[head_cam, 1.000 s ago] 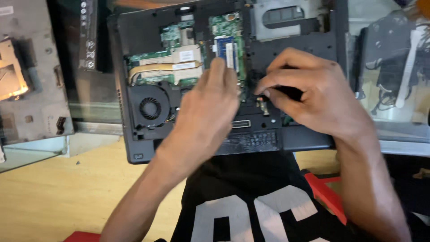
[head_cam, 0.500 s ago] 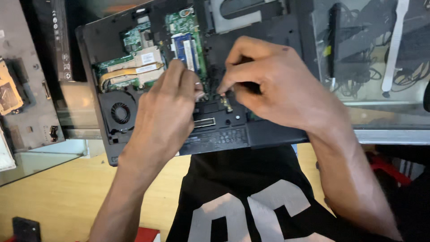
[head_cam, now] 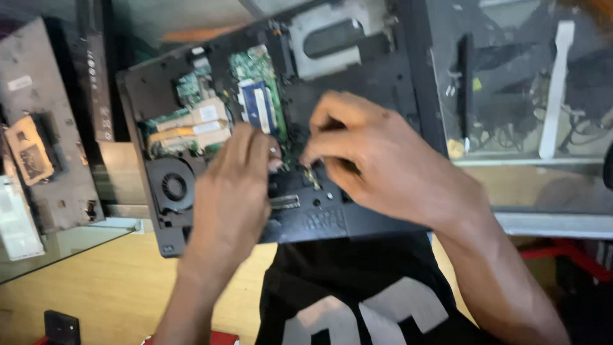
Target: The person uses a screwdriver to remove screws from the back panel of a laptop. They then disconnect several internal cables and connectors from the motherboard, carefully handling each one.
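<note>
Glass countertop (head_cam: 543, 185) over a wooden floor carries an opened black laptop base (head_cam: 383, 76). At nine o'clock lies a grey panel (head_cam: 57, 185) bearing a small white sticker; beside it, a black strip (head_cam: 99, 89) with white markings. Pale rectangular labels (head_cam: 204, 121) sit on the copper-coloured cooler above the round fan (head_cam: 172, 187). The left hand (head_cam: 233, 191) lies flat, fingertips pressing by the blue-labelled memory module (head_cam: 258, 105). The right hand (head_cam: 383, 166) is curled, pinching something small I cannot make out. At three o'clock, bare glass leaves room.
</note>
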